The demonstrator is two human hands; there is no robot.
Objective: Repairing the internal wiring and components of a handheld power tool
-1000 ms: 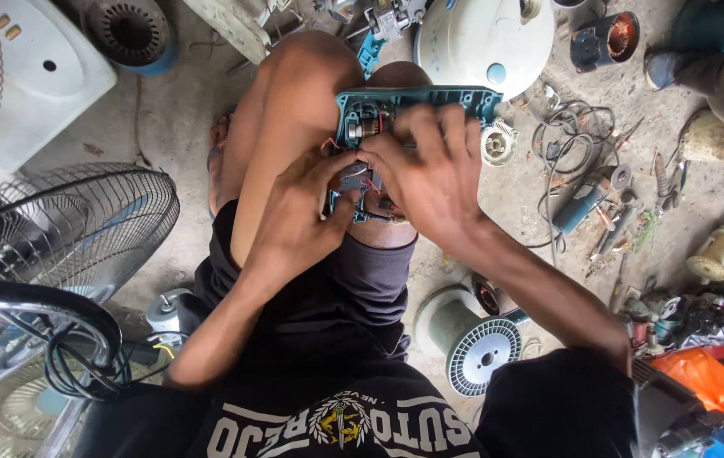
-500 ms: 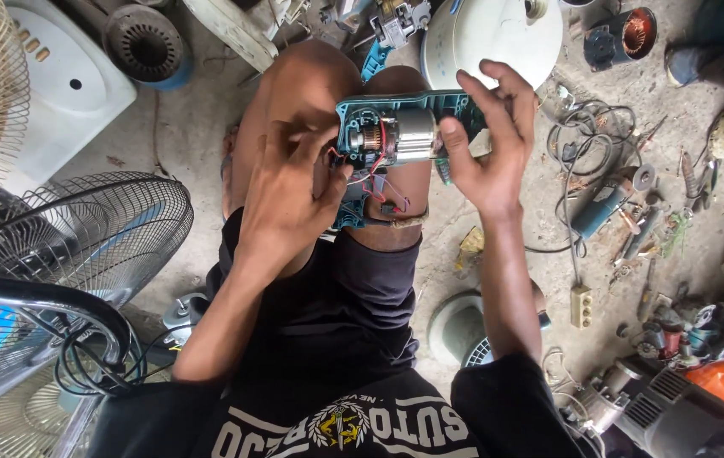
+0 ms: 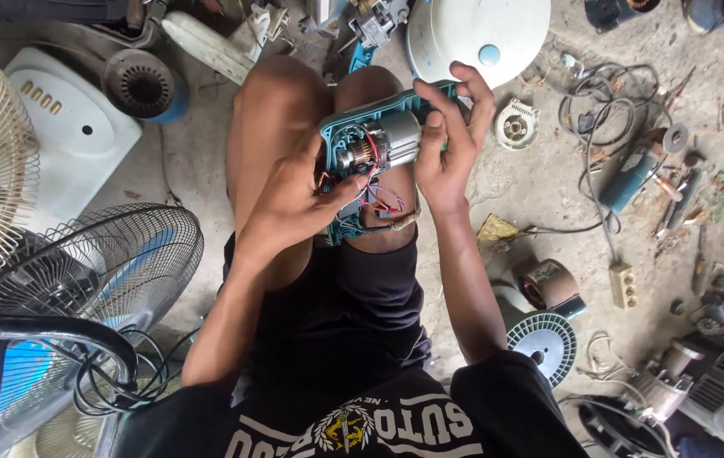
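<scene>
An opened teal power tool housing (image 3: 338, 129) lies across my knees, with its silver motor (image 3: 389, 142) and red and white wires (image 3: 379, 199) exposed. My left hand (image 3: 290, 199) grips the lower left part of the housing, fingers reaching into the wiring. My right hand (image 3: 447, 136) holds the housing's right end, thumb pressed beside the motor and fingers curled over the top edge. I sit on a concrete floor in black shorts and a black shirt.
Fan grilles (image 3: 82, 271) and a white fan base (image 3: 74, 127) crowd the left. A white round cover (image 3: 481, 34) lies beyond my knees. Cables (image 3: 591, 93), a power strip (image 3: 623, 285), a wire spool (image 3: 544, 339) and scattered hand tools (image 3: 684, 187) fill the right.
My right hand has slid off the top of the housing to its right end, uncovering the motor. My left hand has moved lower onto the wiring side. The camera view has shifted.
</scene>
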